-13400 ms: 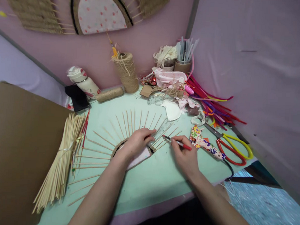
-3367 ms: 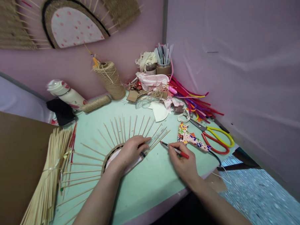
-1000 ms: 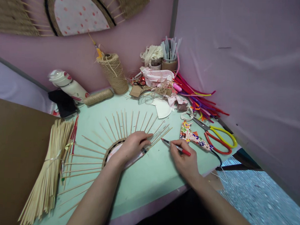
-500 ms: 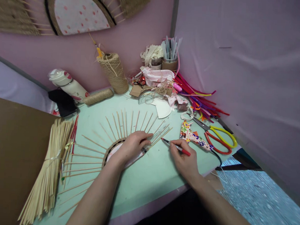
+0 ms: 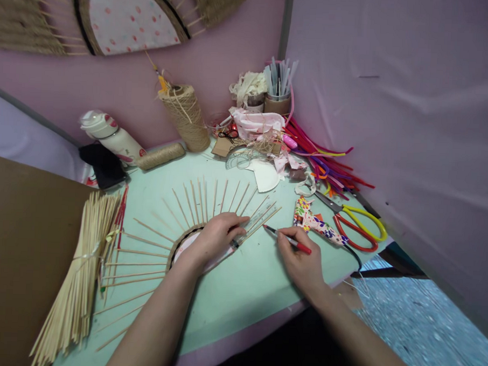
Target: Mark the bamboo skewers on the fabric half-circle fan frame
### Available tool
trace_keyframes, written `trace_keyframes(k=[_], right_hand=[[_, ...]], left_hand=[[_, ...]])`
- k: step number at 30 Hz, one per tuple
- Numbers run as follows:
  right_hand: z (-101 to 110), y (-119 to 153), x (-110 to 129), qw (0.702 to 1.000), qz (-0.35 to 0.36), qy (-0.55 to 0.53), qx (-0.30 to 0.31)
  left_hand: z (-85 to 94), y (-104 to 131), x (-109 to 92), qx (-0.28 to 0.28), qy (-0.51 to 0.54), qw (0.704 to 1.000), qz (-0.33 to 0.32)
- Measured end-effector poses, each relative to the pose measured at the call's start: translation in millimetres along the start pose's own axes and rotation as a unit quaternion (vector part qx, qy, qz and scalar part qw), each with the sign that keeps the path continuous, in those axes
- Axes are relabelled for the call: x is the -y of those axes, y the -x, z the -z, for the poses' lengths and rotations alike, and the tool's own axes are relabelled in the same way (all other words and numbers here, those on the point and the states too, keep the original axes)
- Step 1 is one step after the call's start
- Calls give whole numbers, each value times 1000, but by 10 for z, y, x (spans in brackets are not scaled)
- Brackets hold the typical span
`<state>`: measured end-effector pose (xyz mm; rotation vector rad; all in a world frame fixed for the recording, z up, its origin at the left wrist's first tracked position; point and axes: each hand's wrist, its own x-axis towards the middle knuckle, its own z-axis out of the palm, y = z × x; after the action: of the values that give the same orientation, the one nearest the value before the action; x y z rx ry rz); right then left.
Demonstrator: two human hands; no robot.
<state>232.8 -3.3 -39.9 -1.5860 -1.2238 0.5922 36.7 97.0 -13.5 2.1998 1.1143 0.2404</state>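
My left hand [image 5: 221, 230] presses down at the right side of a half-round piece [image 5: 183, 246] with a dotted white middle and a brown and black rim, partly hidden by my arm. Thin wooden sticks [image 5: 192, 201] fan out from its rim. Under my left fingers lies a clear ruler [image 5: 259, 216] with printed marks, along the sticks at the right. In my right hand [image 5: 301, 258] is a red pen [image 5: 300, 246], held in a writing grip. Its dark tip points left, close to the outer end of the rightmost stick, apparently just off it.
A tied bundle of sticks [image 5: 82, 267] lies left. Behind stand a bottle [image 5: 112, 137], twine spool [image 5: 184, 118] and twine roll [image 5: 161, 156]. Fabric scraps [image 5: 257, 123] and pipe cleaners [image 5: 329, 160] fill the back right. A flowered glue gun [image 5: 318, 227] and scissors [image 5: 355, 225] lie right.
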Motion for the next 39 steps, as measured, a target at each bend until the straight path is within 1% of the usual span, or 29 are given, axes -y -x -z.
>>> trace_keyframes(k=[7,11,15,18,20,22,25,26,28,30,33,36,39], right_hand=[[6,9,-11,1000,-14,1,4],[19,7,2,1000,0,10,-5],[26,20,17,999,28,18,-10],[39,50,-9,999,42,23,-10],[59,69,-25,998,61,28,-3],[82,76,-20,996,88,32,10],[88,53,34,985,149,33,76],[74,37,60,978,174,33,108],[20,-6,112,958,229,40,169],[-64,-55,151,934,283,54,211],[-222,-128,185,894,346,79,274],[-397,-187,218,843,396,105,347],[-574,-232,277,799,427,138,400]], left_hand=[[-8,7,7,-9,15,1000,0],[4,21,-22,-19,45,999,10],[56,36,-84,-72,97,993,15],[151,71,-153,-111,112,987,18],[235,138,-208,-132,108,985,16],[310,262,-257,-158,105,982,16],[332,565,-288,-218,118,968,45],[303,691,-283,-244,127,959,62],[191,965,-259,-298,160,935,104],[21,1244,-228,-355,185,903,155],[-267,1618,-188,-429,196,857,210],[-500,1874,-154,-508,200,798,255],[-610,1994,-124,-573,227,735,282]])
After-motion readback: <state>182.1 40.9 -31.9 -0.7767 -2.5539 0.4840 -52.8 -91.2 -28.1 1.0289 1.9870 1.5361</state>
